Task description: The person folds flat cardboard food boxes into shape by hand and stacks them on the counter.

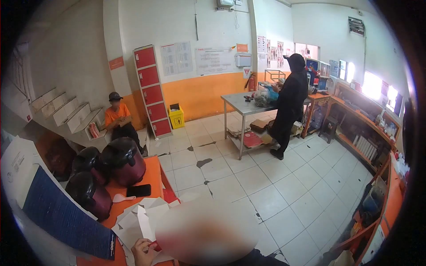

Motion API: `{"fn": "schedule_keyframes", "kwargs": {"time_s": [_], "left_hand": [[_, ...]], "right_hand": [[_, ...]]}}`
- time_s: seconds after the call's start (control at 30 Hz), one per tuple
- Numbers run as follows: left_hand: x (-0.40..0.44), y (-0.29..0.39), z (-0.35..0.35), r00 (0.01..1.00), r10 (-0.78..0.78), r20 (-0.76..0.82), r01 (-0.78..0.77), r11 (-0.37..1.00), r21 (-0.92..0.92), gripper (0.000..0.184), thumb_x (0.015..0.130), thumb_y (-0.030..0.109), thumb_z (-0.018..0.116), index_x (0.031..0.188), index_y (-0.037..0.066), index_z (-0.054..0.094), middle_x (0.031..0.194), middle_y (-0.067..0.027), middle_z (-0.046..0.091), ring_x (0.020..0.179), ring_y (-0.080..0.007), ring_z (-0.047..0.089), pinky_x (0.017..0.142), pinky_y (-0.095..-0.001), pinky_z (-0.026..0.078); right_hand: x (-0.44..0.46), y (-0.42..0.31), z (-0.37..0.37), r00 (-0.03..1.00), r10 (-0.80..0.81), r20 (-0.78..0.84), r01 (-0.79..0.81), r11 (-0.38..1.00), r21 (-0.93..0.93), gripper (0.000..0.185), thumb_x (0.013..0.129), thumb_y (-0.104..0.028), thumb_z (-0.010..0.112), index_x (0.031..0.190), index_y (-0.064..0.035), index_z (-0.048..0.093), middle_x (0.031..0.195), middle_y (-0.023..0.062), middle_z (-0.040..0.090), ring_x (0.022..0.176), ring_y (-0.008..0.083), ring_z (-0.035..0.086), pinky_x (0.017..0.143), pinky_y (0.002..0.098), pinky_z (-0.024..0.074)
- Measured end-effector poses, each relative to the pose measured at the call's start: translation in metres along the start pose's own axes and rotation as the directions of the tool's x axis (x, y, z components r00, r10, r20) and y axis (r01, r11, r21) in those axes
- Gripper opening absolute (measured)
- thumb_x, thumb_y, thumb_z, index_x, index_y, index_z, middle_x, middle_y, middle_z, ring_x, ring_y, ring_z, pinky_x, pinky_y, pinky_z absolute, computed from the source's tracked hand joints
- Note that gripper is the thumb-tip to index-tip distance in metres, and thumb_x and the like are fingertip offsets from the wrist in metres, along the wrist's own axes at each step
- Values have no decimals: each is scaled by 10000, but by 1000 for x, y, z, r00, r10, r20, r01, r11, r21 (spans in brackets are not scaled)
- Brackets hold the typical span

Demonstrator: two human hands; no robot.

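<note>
Cardboard piece (155,246), red, bottom left of centre, looks pinched in the left hand (143,253) by the white cartons (144,219); handling it calls for a steady pinch, imo. Right hand isn't visible, grip unknown. Cookers (126,164) at left are lidded, contents hidden.

Phone (139,190) beside spoon (124,198), before the cookers (124,162).

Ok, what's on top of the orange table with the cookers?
On the orange table: three cookers, a black phone, a white scoop and white cardboard by the left hand. Whatever the cardboard and blue panel cover can't be seen.
</note>
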State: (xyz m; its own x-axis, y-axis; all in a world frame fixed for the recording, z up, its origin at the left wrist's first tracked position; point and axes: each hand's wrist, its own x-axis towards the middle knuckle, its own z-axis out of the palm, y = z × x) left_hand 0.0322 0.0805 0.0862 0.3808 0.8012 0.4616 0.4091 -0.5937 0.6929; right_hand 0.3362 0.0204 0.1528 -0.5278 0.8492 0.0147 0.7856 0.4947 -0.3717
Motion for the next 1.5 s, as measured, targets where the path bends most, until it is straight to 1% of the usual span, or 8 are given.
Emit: {"fn": "schedule_keyframes", "kwargs": {"time_s": [0.23,0.33,0.37,0.73,1.2,1.27,1.37,1.5], "left_hand": [[5,1,9,972,-178,152,133,953,271,421,598,154,833,972,38,679,1037,-132,580,971,-309,586,716,-393,507],[5,7,25,939,2,343,-180,855,486,663,643,255,799,1222,48,551,1133,-157,551,1076,-321,533,786,-401,482],[25,86,24,979,190,70,-203,926,318,83,798,22,660,794,-45,612,844,-149,608,777,-331,577,688,-400,491],[36,96,16,975,203,92,-220,938,268,78,803,42,639,835,-29,640,897,-166,624,856,-358,584,752,-418,495],[20,44,21,990,-134,-49,124,977,-176,321,907,273,627,966,-41,661,900,-110,627,791,-202,622,629,-311,539],[17,37,27,921,-384,62,372,820,-435,351,931,308,584,1050,-17,646,942,-107,629,744,-183,613,600,-304,537],[17,54,21,770,-577,272,332,0,-943,389,973,314,495,1227,25,553,1051,-126,619,631,-162,566,526,-265,516],[6,45,-33,886,-138,443,237,-686,-688,407,996,224,402,1372,67,418,1189,-181,575,577,-179,526,542,-289,515]], "right_hand": [[15,2,10,928,89,-362,-149,979,-141,180,828,-203,596,985,-124,635,822,22,643,803,224,649,710,356,491],[24,-14,6,885,134,-446,-260,937,-235,123,834,-205,573,857,-84,568,753,45,649,732,234,662,648,358,491],[25,-16,5,877,166,-451,-289,932,-220,121,832,-196,562,875,-83,562,763,53,654,740,232,666,653,361,496],[43,-41,22,866,-62,-496,-194,873,-448,164,731,-145,576,863,-58,531,713,48,611,767,231,623,804,336,438],[51,-65,32,872,-19,-490,-219,878,-425,510,738,-228,591,1200,-16,550,1329,167,423,1301,289,364,1084,471,282],[52,-66,30,873,0,-487,-234,877,-419,659,752,-320,617,1350,-84,468,1447,143,332,1377,289,271,1083,559,236],[54,-67,22,756,-123,-643,29,987,-155,790,797,-417,612,1472,-174,282,1519,122,211,1419,297,169,1054,670,141],[65,-45,35,659,-103,-745,-139,957,-255,891,773,-425,644,1499,-219,171,1527,120,203,1410,312,197,1061,628,190]]}}
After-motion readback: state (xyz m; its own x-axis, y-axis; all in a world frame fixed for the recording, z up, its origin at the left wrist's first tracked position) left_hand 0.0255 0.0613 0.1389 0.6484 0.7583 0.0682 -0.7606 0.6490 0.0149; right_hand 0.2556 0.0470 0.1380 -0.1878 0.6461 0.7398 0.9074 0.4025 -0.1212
